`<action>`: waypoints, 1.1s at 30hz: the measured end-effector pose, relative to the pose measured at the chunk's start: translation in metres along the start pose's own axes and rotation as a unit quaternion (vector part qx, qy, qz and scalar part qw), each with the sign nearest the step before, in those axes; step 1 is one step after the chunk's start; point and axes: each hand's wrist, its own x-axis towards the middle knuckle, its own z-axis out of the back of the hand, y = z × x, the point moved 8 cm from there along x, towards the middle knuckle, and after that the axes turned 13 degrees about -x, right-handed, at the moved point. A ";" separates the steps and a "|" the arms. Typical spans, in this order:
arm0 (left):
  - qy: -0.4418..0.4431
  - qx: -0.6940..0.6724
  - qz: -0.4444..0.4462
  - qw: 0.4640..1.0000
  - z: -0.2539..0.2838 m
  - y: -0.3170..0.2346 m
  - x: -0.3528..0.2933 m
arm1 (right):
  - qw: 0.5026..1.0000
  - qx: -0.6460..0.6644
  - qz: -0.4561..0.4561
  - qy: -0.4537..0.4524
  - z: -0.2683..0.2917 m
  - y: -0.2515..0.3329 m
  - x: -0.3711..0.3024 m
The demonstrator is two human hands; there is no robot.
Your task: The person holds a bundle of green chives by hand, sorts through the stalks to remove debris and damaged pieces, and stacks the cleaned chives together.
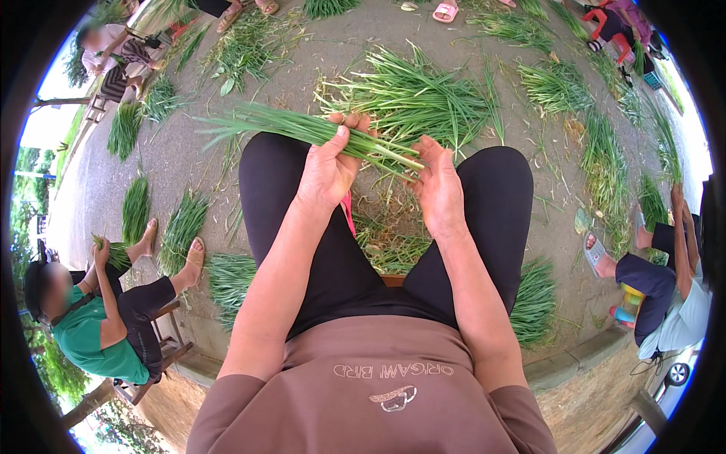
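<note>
Head view, only view: outdoor paved ground [185, 170], strewn with cut green stalks and pale scraps, trees at the left rim; co-workers sit on both sides, one in a green top [94, 337], one in a light top [681, 310]. A bunch of long green stalks [291, 127] is in the wearer's hands, above and forward of the dark-trousered knees [495, 185], leaf tips toward the left, pale ends toward the right. Left grip [333, 160]: closed round the bunch, thumb on top. Right grip [441, 188]: fingers curled at the pale ends; cannot tell whether it pinches them or only touches. No tie visible on the bunch; its pale ends look fairly even, so I judge this handful part-way through handling. Work left, by my reading: the large loose pile [431, 94] ahead, stalks lying crosswise. Probably done: the left heap [231, 284] and right heap [533, 303] beside the thighs, which look more aligned, though their finish is unclear. Yellowed litter [397, 238] between the legs suggests stalks have been cleaned here. Overall estimate: under way, well short of complete.
</note>
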 end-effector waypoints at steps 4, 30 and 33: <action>0.002 0.007 0.054 0.998 -0.005 0.013 -0.004 | 0.998 -0.040 0.018 0.045 -0.003 -0.010 0.004; -0.112 0.294 0.347 0.883 0.050 0.059 -0.034 | 0.921 -0.100 -0.293 0.236 -0.008 -0.071 -0.035; -0.123 0.210 0.291 0.925 0.047 0.058 -0.030 | 0.921 -0.122 -0.258 0.265 -0.013 -0.062 -0.041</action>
